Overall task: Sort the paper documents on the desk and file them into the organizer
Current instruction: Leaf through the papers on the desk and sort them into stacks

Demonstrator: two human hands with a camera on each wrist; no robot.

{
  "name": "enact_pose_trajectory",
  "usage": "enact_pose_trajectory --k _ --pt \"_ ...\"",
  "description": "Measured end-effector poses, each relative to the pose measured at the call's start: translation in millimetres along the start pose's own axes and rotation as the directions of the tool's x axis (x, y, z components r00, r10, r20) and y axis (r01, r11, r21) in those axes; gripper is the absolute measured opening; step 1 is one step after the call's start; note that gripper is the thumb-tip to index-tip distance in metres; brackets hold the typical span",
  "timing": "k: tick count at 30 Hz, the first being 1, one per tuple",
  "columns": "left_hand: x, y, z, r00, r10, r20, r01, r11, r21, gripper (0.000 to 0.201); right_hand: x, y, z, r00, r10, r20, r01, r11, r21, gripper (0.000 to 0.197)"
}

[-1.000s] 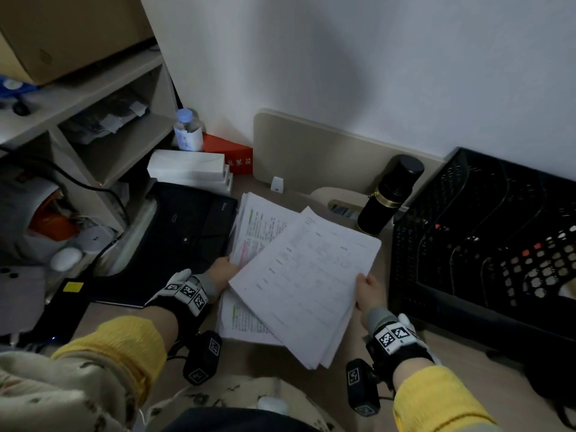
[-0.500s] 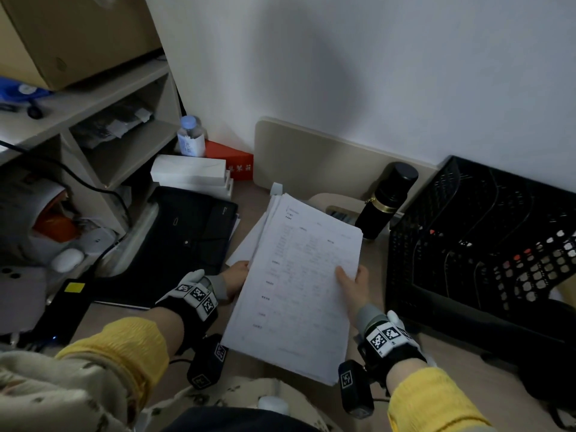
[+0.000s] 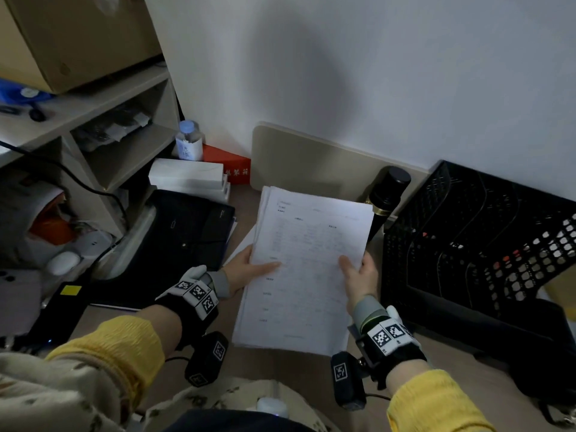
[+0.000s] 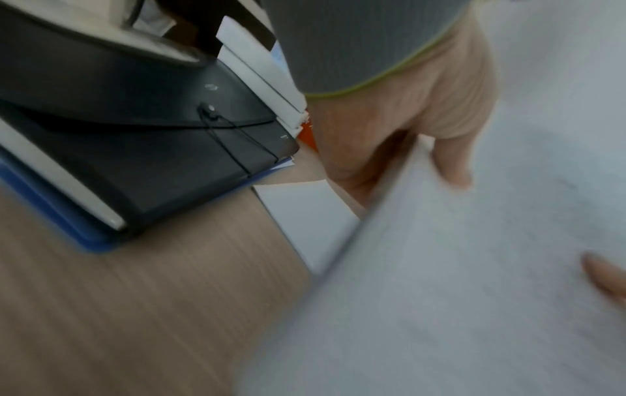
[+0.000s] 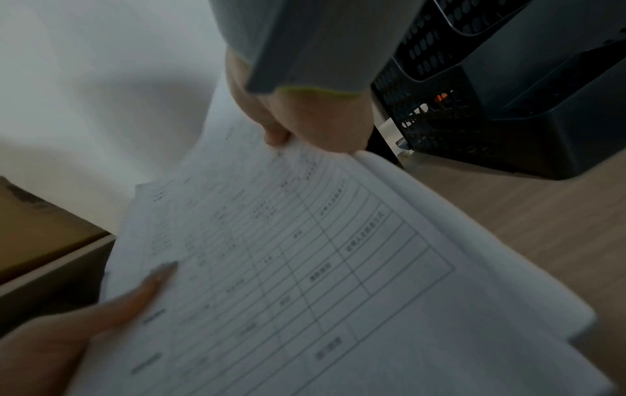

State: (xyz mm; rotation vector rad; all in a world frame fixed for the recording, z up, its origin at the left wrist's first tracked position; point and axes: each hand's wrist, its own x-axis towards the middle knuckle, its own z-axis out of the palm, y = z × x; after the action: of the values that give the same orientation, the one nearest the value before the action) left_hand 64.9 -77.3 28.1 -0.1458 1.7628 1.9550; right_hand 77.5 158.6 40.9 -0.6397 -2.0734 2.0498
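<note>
Between hands (image 3: pixel 249 269): paper stack (image 3: pixel 305 272) (thumbs on top).

Desk clutter beside the wall

A black folder (image 3: pixel 187 232) is laid at the left, with white boxes (image 3: pixel 187 179), a bottle (image 3: pixel 188 145) and a red box (image 3: pixel 230 166) beyond it; a black flask (image 3: pixel 386 194) is stood at the far right.

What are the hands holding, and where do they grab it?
Both hold the paper stack: left hand on its left edge, right hand on its right edge.
</note>
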Motion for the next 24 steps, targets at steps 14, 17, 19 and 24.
enact_pose_trajectory --k 14,17,19,24 --pt "12.7 -9.2 -6.0 0.996 0.09 -0.025 -0.09 0.996 0.002 0.094 -7.5 -6.5 1.8 1.0 0.008 0.019 -0.012 0.979 0.202 0.023" --pt "9.2 -10.5 -8.2 0.998 0.064 -0.025 -0.064 0.998 -0.006 0.088 -8.1 -4.3 2.1 0.994 0.017 0.104 -0.032 0.989 0.147 0.026" --pt "7.8 -9.7 -7.8 0.999 0.031 -0.026 -0.031 0.999 0.005 0.068 -8.8 -0.4 2.0 0.986 0.036 0.164 -0.052 0.994 0.094 0.029" --pt "5.8 -9.2 -8.1 0.999 -0.025 -0.028 0.027 0.996 0.086 0.068 -8.8 21.8 0.7 0.958 0.189 0.217 -0.199 0.98 0.025 0.027"
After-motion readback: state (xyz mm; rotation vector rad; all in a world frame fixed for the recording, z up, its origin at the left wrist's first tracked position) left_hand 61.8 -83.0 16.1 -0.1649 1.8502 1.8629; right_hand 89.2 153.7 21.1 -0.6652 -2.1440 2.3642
